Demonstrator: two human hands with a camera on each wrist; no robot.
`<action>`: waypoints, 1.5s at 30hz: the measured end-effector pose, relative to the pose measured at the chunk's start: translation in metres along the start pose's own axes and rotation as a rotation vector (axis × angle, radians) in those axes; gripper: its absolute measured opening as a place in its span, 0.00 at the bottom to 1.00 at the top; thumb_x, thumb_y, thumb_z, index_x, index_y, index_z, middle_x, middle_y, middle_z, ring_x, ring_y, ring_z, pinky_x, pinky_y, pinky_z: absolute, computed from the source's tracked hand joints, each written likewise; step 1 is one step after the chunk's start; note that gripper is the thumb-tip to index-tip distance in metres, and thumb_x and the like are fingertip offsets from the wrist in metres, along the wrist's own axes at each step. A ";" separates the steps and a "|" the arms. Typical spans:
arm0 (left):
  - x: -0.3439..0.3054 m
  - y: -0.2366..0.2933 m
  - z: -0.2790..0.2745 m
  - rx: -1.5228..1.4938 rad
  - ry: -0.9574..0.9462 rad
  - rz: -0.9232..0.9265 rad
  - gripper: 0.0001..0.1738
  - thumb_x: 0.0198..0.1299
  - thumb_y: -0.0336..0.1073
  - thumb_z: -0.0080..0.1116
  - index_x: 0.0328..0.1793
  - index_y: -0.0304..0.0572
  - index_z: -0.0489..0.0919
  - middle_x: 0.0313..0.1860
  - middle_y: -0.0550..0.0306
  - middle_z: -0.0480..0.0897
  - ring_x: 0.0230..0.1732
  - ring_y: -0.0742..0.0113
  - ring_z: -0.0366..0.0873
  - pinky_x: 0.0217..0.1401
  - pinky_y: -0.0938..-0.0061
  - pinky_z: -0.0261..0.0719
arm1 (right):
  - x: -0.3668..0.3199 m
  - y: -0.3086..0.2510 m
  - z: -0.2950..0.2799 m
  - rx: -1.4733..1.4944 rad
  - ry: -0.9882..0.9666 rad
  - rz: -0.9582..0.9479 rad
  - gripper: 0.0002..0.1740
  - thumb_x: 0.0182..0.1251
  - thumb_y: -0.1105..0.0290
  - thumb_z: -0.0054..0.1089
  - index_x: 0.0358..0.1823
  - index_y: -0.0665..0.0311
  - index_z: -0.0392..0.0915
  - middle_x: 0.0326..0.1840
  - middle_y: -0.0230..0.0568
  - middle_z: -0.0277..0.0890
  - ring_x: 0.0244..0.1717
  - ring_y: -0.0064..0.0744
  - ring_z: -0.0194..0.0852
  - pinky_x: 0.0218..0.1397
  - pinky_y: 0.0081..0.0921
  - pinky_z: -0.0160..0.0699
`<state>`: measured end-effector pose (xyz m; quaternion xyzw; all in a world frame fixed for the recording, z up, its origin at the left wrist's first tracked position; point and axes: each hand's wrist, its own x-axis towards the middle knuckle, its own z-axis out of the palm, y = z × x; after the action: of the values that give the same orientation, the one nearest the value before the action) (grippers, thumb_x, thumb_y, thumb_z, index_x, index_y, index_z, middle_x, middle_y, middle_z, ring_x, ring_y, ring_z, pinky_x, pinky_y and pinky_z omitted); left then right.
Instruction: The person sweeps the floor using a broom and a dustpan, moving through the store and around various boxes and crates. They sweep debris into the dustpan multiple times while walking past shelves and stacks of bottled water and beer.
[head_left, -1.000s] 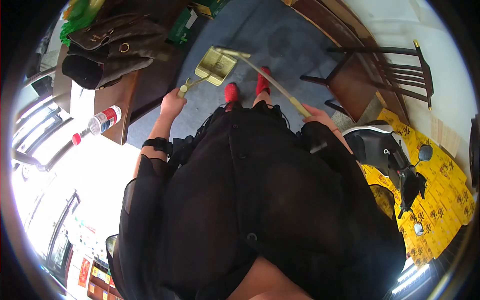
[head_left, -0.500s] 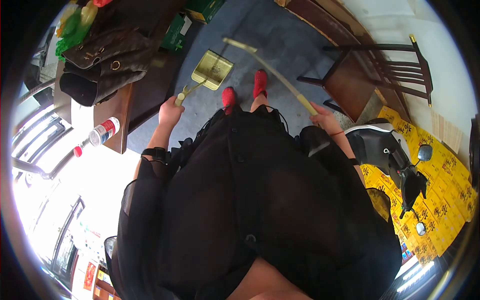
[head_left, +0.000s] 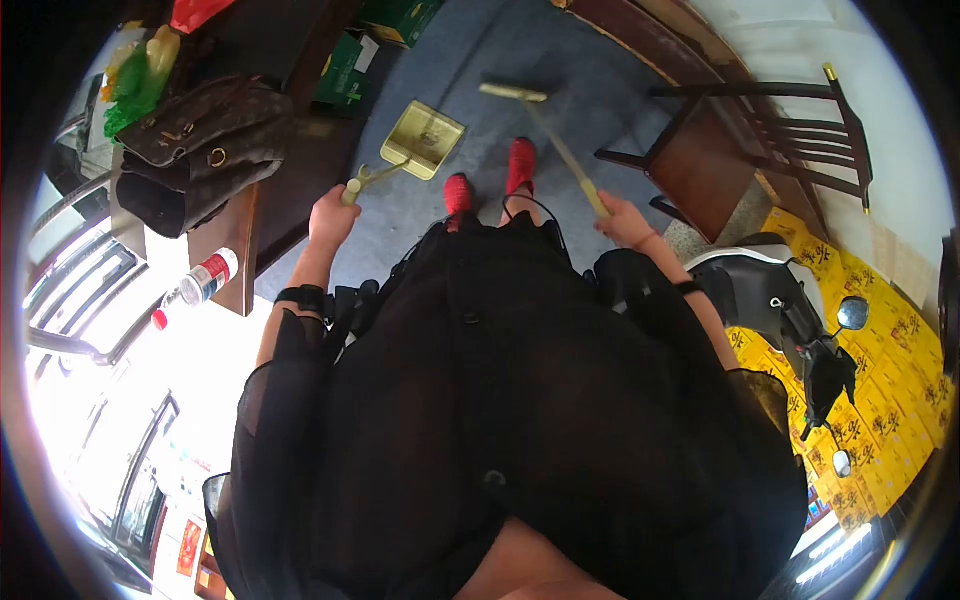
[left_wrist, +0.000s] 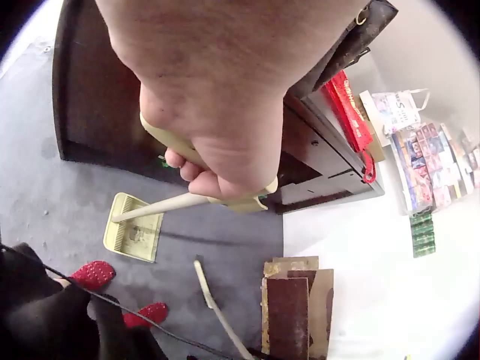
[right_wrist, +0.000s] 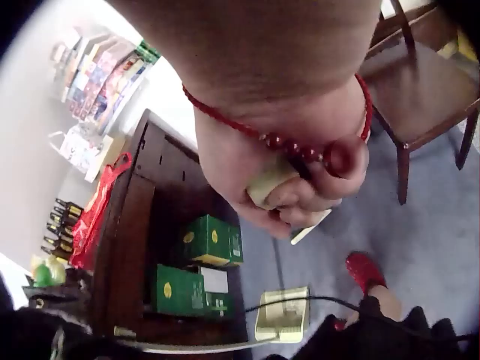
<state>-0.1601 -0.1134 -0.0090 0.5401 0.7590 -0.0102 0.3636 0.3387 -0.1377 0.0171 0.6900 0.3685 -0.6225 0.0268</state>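
In the head view my left hand [head_left: 333, 216] grips the handle of a pale yellow long-handled dustpan [head_left: 424, 138], whose tray is low over the grey floor. The left wrist view shows the fingers wrapped round that handle, with the ribbed tray [left_wrist: 133, 234] below. My right hand [head_left: 626, 221] holds a broom [head_left: 563, 150] by its upper shaft; the broom's head lies to the right of the dustpan, apart from it. In the right wrist view the fingers curl round the handle's end [right_wrist: 271, 182], and the hand hides most of the broom.
Red shoes [head_left: 520, 165] stand just behind the broom head. A dark wooden desk [head_left: 235, 240] with a handbag [head_left: 205, 150] and a bottle [head_left: 208, 277] is at left. Green boxes [right_wrist: 180, 289] sit under it. At right are a wooden chair [head_left: 705, 170] and a scooter [head_left: 760, 290].
The broom head has swung right, away from the dustpan, and my right hand has shifted slightly. The dustpan has moved slightly left. Both hands keep their grip.
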 end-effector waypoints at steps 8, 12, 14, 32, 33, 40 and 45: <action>-0.005 -0.005 -0.001 0.010 -0.043 -0.013 0.22 0.40 0.38 0.58 0.45 0.43 0.76 0.37 0.43 0.80 0.44 0.47 0.77 0.45 0.60 0.73 | -0.061 0.044 -0.001 0.469 0.040 -0.080 0.34 0.48 0.79 0.56 0.63 0.62 0.66 0.27 0.25 0.69 0.22 0.15 0.63 0.24 0.14 0.60; -0.011 -0.012 0.002 -0.028 -0.062 -0.019 0.21 0.40 0.38 0.58 0.45 0.43 0.76 0.37 0.43 0.80 0.43 0.47 0.77 0.45 0.60 0.73 | -0.033 0.025 -0.010 0.378 0.145 -0.061 0.34 0.49 0.75 0.58 0.63 0.62 0.65 0.26 0.29 0.70 0.21 0.18 0.63 0.23 0.16 0.61; -0.014 -0.017 0.005 -0.019 -0.063 -0.008 0.22 0.40 0.38 0.58 0.45 0.43 0.76 0.36 0.43 0.80 0.43 0.46 0.77 0.45 0.60 0.73 | 0.007 0.019 -0.014 0.296 0.249 -0.186 0.35 0.49 0.72 0.58 0.64 0.63 0.65 0.25 0.31 0.71 0.22 0.20 0.66 0.24 0.18 0.63; -0.024 -0.023 0.007 -0.036 -0.047 0.046 0.19 0.39 0.38 0.58 0.40 0.40 0.75 0.34 0.42 0.80 0.41 0.45 0.77 0.43 0.59 0.73 | -0.085 0.046 0.031 0.687 0.021 -0.008 0.35 0.52 0.74 0.55 0.66 0.59 0.61 0.19 0.24 0.64 0.11 0.11 0.52 0.12 0.11 0.47; -0.024 -0.025 0.010 -0.034 -0.052 0.049 0.19 0.39 0.38 0.58 0.40 0.40 0.75 0.34 0.42 0.80 0.41 0.45 0.77 0.43 0.59 0.73 | -0.081 0.045 0.033 0.633 0.062 -0.044 0.35 0.52 0.74 0.56 0.66 0.59 0.61 0.19 0.24 0.64 0.11 0.12 0.53 0.12 0.12 0.47; -0.025 -0.032 0.017 -0.042 -0.064 0.052 0.20 0.39 0.36 0.58 0.41 0.39 0.76 0.33 0.43 0.80 0.40 0.47 0.77 0.42 0.61 0.72 | 0.018 -0.016 0.066 0.650 0.051 -0.095 0.33 0.51 0.74 0.60 0.63 0.53 0.66 0.19 0.24 0.63 0.15 0.16 0.59 0.13 0.18 0.54; -0.026 -0.028 0.025 -0.064 -0.081 0.030 0.18 0.39 0.37 0.58 0.40 0.40 0.75 0.34 0.43 0.80 0.41 0.45 0.77 0.43 0.59 0.73 | 0.010 -0.015 0.125 0.204 0.069 -0.199 0.32 0.50 0.72 0.60 0.61 0.56 0.67 0.20 0.26 0.63 0.15 0.18 0.58 0.14 0.24 0.53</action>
<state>-0.1661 -0.1565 -0.0230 0.5389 0.7353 -0.0023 0.4110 0.2249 -0.1840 -0.0133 0.6703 0.3703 -0.6322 -0.1181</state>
